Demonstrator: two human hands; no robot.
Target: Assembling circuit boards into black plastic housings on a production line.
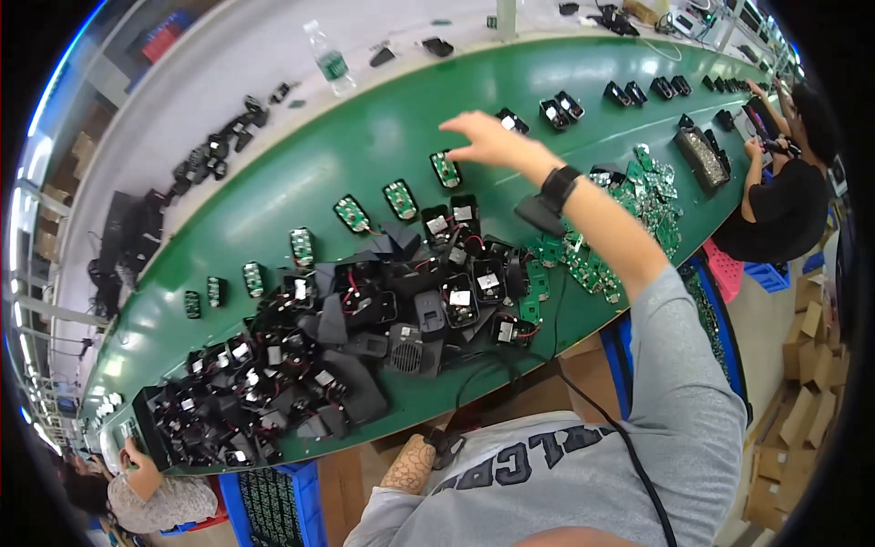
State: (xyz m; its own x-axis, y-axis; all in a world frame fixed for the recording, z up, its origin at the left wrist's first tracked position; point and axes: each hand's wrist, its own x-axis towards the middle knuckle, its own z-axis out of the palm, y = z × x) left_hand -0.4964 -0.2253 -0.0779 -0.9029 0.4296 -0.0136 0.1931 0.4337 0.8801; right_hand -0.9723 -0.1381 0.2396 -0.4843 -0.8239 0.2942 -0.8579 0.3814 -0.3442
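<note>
My right hand [485, 141] reaches across the green bench with its fingers stretched apart and holds nothing. Its thumb is close to a black plastic housing with a green circuit board [446, 170]; I cannot tell whether they touch. Around that wrist is a black strap with a dark box-shaped device [540, 217]. My left forearm [410, 467], patterned, is low beside my shirt, and its hand does not show. More housings with boards, such as one green-and-white unit [399, 200] and another [351, 214], stand in a curved row to the left.
A heap of black housings with red wires [273, 365] covers the bench's near left. Loose green circuit boards [638, 205] are piled right. A bottle [330, 59] stands on the far ledge. Co-workers sit at the right [775, 201] and left [155, 497]. A black cable [592, 397] crosses before me.
</note>
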